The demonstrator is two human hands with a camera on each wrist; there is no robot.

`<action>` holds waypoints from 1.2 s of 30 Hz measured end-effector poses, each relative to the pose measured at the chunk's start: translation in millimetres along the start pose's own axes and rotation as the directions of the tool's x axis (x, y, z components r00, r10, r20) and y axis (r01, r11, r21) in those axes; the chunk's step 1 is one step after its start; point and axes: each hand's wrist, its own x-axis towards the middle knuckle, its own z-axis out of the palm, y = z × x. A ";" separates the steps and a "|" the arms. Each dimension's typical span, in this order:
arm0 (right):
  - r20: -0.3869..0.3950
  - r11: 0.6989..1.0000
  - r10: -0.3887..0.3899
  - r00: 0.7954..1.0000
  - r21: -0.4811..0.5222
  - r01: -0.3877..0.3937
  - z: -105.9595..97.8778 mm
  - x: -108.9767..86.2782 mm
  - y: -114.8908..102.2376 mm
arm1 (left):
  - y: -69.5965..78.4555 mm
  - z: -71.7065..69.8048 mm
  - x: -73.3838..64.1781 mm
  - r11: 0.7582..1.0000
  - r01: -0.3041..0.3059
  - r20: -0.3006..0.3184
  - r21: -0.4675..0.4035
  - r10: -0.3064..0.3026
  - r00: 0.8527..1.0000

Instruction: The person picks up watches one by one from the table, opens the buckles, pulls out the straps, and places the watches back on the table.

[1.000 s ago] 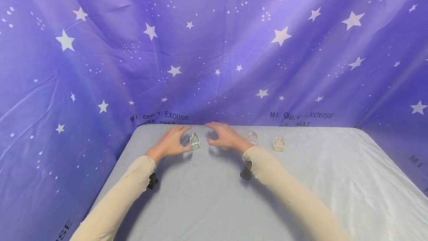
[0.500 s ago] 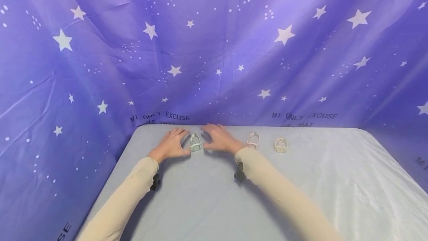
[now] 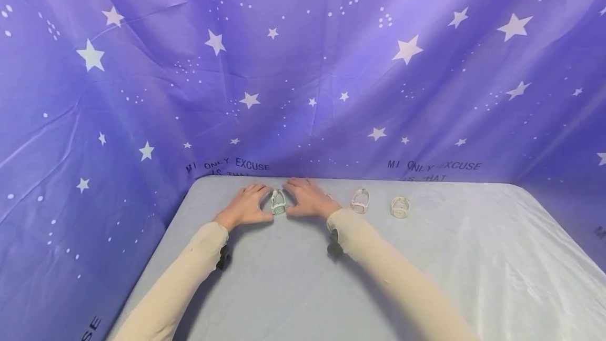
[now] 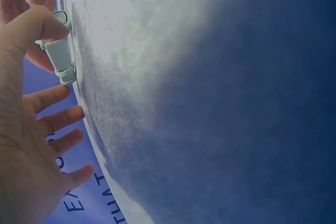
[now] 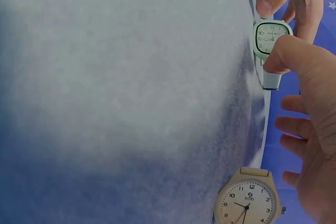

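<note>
A mint-green wristwatch (image 3: 279,202) with a squarish dial stands on its looped strap near the table's far edge. My left hand (image 3: 246,206) is at its left side, thumb and fingers spread apart. At its right side is my right hand (image 3: 306,199), similarly spread. In the right wrist view the right thumb overlaps the lower part of the green watch (image 5: 265,36), its dial facing the camera. In the left wrist view the left thumb covers part of the watch's strap (image 4: 59,53). Whether either hand's fingertips touch the watch is hard to tell.
A pale pink watch (image 3: 360,201) and a cream watch (image 3: 400,208) stand farther right. Another watch is mostly hidden behind the right hand; a beige round-dial watch (image 5: 249,203) shows in the right wrist view. A purple star-printed curtain (image 3: 312,67) backs the grey cloth-covered table (image 3: 284,288).
My right hand has moved left, closing in on the green watch and uncovering the pink one. My left hand has shifted slightly right. The green watch stays standing between them.
</note>
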 end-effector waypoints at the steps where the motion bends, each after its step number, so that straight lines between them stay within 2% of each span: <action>1: 0.004 1.000 0.001 1.000 0.008 -0.001 0.3 0.9 -0.3 | -0.3 -0.1 0.1 1.000 0.001 -0.001 -0.005 -0.001 1.000; 10: 0.034 0.999 0.014 0.999 0.041 -0.015 2.9 6.2 -1.4 | -6.4 3.3 2.5 0.999 -0.017 -0.021 -0.030 0.016 1.000; 17: 0.026 0.998 -0.004 1.000 0.058 0.003 4.4 6.5 0.0 | -7.5 4.6 1.6 0.996 -0.041 -0.043 -0.077 0.038 0.998; 20: 0.006 0.998 -0.020 1.000 0.054 0.019 4.1 6.4 0.0 | -6.5 3.3 1.3 0.993 -0.039 -0.044 -0.107 0.035 0.998; 27: -0.058 0.994 -0.082 0.995 0.072 0.086 -5.0 -0.1 0.1 | -2.4 -0.4 2.2 0.983 -0.062 -0.089 -0.172 0.048 0.995; 31: -0.086 0.992 -0.089 0.992 0.077 0.096 -14.5 -9.6 -0.1 | 5.8 -7.9 1.6 0.974 -0.087 -0.131 -0.212 0.059 0.990; 36: -0.184 0.989 -0.107 0.977 0.080 0.124 -26.3 -27.6 2.3 | 22.5 -20.0 -0.3 0.957 -0.137 -0.197 -0.254 0.088 0.977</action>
